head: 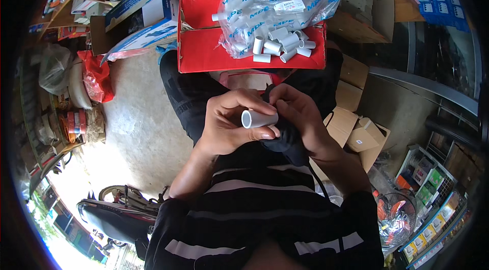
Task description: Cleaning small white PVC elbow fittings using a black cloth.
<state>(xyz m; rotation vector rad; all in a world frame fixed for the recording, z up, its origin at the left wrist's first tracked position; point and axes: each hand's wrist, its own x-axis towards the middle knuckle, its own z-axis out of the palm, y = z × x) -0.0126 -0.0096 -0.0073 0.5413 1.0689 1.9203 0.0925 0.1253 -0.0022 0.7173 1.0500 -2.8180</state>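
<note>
Between the thumb and fingers of my left hand is a short white plastic pipe coupling, its near end pointing left. My right hand grips a bunched black cloth against the coupling's other end, which the cloth and fingers hide. Beyond my hands, a red cardboard box lies across my knees. Several loose white couplings are heaped on it. Behind them, a clear plastic bag with blue printing and a white label holds more couplings.
An open blue and white carton stands at left, near a red plastic bag. Brown cardboard boxes lie by my right leg. A wire basket of packaged goods is at lower right, and a motorbike at lower left.
</note>
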